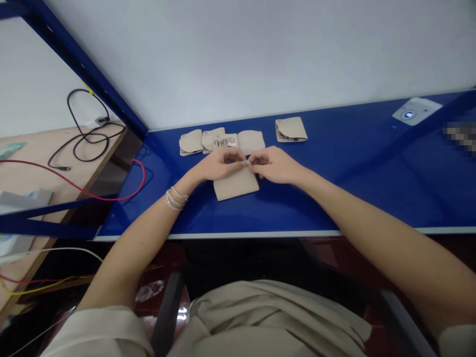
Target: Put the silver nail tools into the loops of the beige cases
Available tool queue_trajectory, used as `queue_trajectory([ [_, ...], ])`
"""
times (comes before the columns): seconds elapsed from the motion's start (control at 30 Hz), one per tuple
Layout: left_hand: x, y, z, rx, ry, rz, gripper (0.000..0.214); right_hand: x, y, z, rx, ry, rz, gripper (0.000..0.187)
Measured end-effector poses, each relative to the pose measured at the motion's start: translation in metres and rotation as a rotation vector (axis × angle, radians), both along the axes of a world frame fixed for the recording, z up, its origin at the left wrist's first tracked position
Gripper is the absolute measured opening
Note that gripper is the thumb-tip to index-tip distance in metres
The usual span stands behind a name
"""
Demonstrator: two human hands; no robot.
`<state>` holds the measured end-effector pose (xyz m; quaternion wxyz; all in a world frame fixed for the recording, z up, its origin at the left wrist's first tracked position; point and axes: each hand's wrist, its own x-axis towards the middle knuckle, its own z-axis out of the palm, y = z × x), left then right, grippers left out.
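Note:
A flat beige case (236, 186) lies on the blue table in front of me, its upper edge under my fingers. My left hand (220, 163) is closed at that edge, thumb and fingers pinched together. From the other side my right hand (277, 164) pinches too, its fingertips meeting the left ones. Between them shows a small greyish bit, too small to name. Just beyond my hands an opened beige case (251, 141) holds several small shiny metal tools (225, 143). My fingers hide part of it and the top of the nearer case.
Two folded beige cases (191, 141) sit to the left, side by side. Another folded case (291, 129) lies at the back right. Farther right is a white device (416, 111) with a lit display. A red cable (139, 178) loops over the table's left end.

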<state>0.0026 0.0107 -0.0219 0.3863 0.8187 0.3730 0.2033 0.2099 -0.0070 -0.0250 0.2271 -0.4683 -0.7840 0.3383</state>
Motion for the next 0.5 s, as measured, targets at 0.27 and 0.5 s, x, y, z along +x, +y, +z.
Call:
queue_trajectory([
  [0.27, -0.001, 0.0002, -0.0016, -0.002, 0.002, 0.014, 0.036, 0.001, -0.0007, -0.0018, 0.043, -0.005, 0.007, 0.021],
  [0.5, -0.0005, -0.0001, 0.0013, -0.01, -0.004, -0.006, 0.032, 0.001, -0.0001, -0.0026, 0.068, -0.005, 0.006, 0.021],
])
